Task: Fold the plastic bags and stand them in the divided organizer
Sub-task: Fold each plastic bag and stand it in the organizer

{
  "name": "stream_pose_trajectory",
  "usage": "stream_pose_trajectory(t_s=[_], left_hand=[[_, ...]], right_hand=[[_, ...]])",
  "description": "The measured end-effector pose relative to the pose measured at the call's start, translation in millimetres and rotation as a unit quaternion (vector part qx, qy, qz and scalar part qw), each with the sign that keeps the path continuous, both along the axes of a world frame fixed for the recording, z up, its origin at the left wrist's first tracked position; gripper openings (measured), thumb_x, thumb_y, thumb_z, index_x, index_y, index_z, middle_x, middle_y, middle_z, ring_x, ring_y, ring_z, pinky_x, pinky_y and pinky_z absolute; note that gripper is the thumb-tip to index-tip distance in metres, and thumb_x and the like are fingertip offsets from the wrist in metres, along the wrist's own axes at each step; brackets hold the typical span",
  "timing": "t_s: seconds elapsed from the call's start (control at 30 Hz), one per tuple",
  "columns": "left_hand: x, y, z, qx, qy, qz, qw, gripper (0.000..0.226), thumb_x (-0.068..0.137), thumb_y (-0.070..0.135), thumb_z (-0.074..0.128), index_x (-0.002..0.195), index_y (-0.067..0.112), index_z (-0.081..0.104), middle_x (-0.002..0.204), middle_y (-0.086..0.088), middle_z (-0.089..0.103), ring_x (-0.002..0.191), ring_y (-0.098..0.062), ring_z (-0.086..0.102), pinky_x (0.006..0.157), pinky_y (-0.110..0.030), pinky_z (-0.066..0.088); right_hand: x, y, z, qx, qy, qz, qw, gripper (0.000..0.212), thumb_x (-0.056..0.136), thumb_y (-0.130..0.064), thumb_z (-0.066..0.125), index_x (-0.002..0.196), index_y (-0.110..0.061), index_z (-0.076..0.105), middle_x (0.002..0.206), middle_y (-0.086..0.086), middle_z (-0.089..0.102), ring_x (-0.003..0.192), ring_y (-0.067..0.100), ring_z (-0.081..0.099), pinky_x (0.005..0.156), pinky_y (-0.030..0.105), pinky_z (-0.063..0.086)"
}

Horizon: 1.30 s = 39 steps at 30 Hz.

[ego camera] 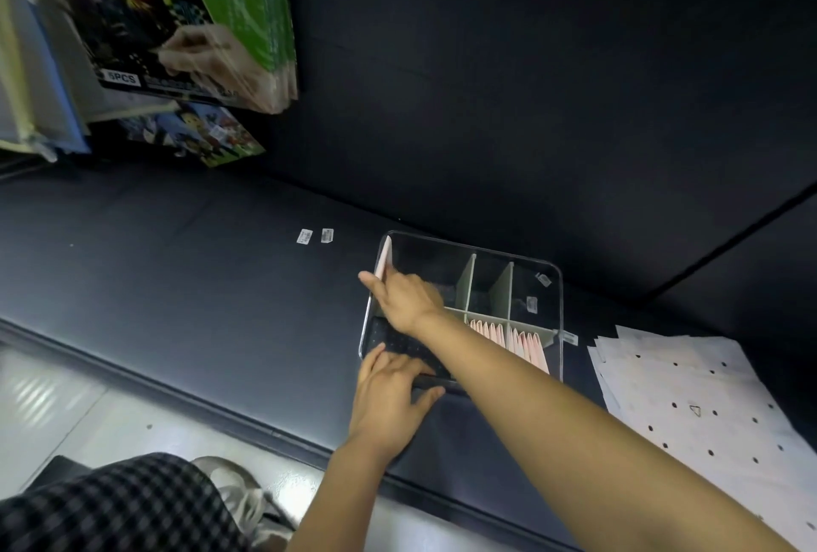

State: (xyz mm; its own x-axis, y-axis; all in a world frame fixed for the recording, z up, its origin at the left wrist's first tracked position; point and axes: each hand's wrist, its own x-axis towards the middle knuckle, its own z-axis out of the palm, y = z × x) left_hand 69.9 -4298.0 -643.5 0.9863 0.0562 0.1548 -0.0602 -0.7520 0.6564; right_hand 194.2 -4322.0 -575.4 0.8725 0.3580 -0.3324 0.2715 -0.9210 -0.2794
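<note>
the right forearm (552, 392) hides part of the clear plastic divided organizer (558, 286) and its row of folded pink bags (526, 341). the white dotted plastic sheets (689, 397) run off the right edge. print on two small white labels (314, 236) is too small to read.

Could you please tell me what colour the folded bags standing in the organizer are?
Pale pink folded bags, seen in the head view.

Both bare arms reach forward toward the clear plastic divided organizer tray (560, 313). The right arm stretches long across from the right side, and the right hand (404, 297) sits over the tray's far-left compartment, fingers pinching a folded pale pink plastic bag (383, 257) standing upright against the left wall. The left hand (389, 397) rests on the tray's near-left corner, fingers spread fairly flat, thumb out along the near rim.
</note>
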Motion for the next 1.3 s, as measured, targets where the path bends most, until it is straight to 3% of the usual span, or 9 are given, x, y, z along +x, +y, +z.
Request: stream_pose_trajectory(t_s=[0.1,0.27,0.5,0.67,0.8,0.97,1.07,1.17,1.3], left_hand=[[2.9,2.9,-0.4,0.004,0.002,-0.003,1.000,0.022,0.084,0.046,0.060,0.099,0.031,0.066,0.095,0.016,0.066,0.101,-0.004,0.051,0.104,-0.007,-0.007],[12.7,10.9,4.7,0.004,-0.003,0.031,1.000,0.014,0.089,0.032,0.062,0.087,0.022,0.072,0.087,0.006,0.071,0.095,-0.015,0.059,0.103,-0.013,0.007],[18.6,5.5,20.8,0.053,0.020,0.068,0.996,0.011,0.088,0.020,0.064,0.085,0.013,0.073,0.087,-0.005,0.069,0.095,-0.028,0.059,0.108,-0.033,0.021],[4.9,-49.5,41.6,0.058,-0.073,0.002,0.996,0.004,0.084,0.013,0.069,0.081,0.010,0.070,0.084,-0.005,0.065,0.083,-0.031,0.058,0.075,-0.039,0.043],[-9.4,-109.0,34.7,0.081,0.018,-0.214,0.973,0.020,0.092,0.030,0.057,0.103,0.016,0.068,0.109,-0.003,0.063,0.105,-0.024,0.053,0.088,-0.026,0.037],[-39.0,-147.6,1.9,0.178,0.154,-0.322,0.917,0.051,0.095,0.048,0.044,0.142,0.029,0.038,0.155,0.009,0.021,0.142,-0.011,0.017,0.113,-0.027,0.017],[-50.0,-149.7,-6.1,0.200,0.174,-0.329,0.906,0.057,0.094,0.049,0.045,0.145,0.029,0.030,0.158,0.008,0.005,0.146,-0.012,0.002,0.116,-0.029,0.000],[-55.4,-150.4,-9.3,0.195,0.182,-0.324,0.907,0.060,0.094,0.049,0.045,0.147,0.031,0.023,0.158,0.007,-0.004,0.146,-0.013,-0.006,0.115,-0.029,-0.008],[-59.5,-156.0,-5.8,0.185,0.194,-0.316,0.910,0.063,0.093,0.048,0.047,0.148,0.030,0.020,0.158,0.004,-0.005,0.146,-0.016,-0.007,0.115,-0.030,-0.009]], right_hand=[[-0.8,-1.9,-2.2,-0.003,0.037,0.011,0.999,0.076,0.092,-0.066,0.019,0.149,-0.014,0.017,0.130,0.017,0.055,0.120,0.034,0.051,0.097,0.043,0.036],[-2.7,-29.6,2.0,-0.037,-0.042,0.060,0.997,0.066,0.095,-0.059,0.025,0.130,-0.006,0.045,0.123,0.019,0.058,0.120,0.035,0.046,0.093,0.041,0.038],[-27.6,-136.7,20.6,0.097,-0.104,0.088,0.986,0.045,0.098,-0.038,0.042,0.138,-0.017,0.045,0.140,0.004,0.049,0.129,0.023,0.041,0.105,0.029,0.031],[-74.4,-288.5,13.4,0.084,-0.113,-0.006,0.990,0.043,0.095,-0.034,0.052,0.135,-0.021,0.048,0.139,-0.003,0.048,0.128,0.015,0.043,0.101,0.016,0.027],[-131.9,-399.6,-7.1,-0.006,0.000,-0.052,0.999,0.065,0.088,-0.048,0.058,0.143,-0.024,0.034,0.148,-0.006,0.033,0.133,0.011,0.034,0.101,0.014,0.024],[-178.1,-462.2,-41.8,-0.029,0.077,-0.035,0.996,0.091,0.076,-0.056,0.068,0.148,-0.029,0.019,0.153,-0.014,0.010,0.140,0.007,0.011,0.114,0.018,0.011],[-193.5,-469.5,-60.8,0.052,0.027,-0.103,0.993,0.075,0.075,-0.043,0.074,0.138,-0.022,0.040,0.145,-0.013,0.022,0.133,0.003,0.020,0.109,0.015,0.017],[-198.7,-466.1,-78.0,0.144,-0.035,-0.173,0.974,0.036,0.078,-0.017,0.075,0.111,-0.006,0.065,0.124,0.000,0.049,0.119,0.014,0.049,0.106,0.026,0.038],[-188.4,-456.6,-71.0,0.189,-0.059,-0.230,0.953,0.014,0.084,-0.011,0.069,0.095,-0.003,0.073,0.108,0.005,0.066,0.105,0.025,0.060,0.097,0.032,0.046]])
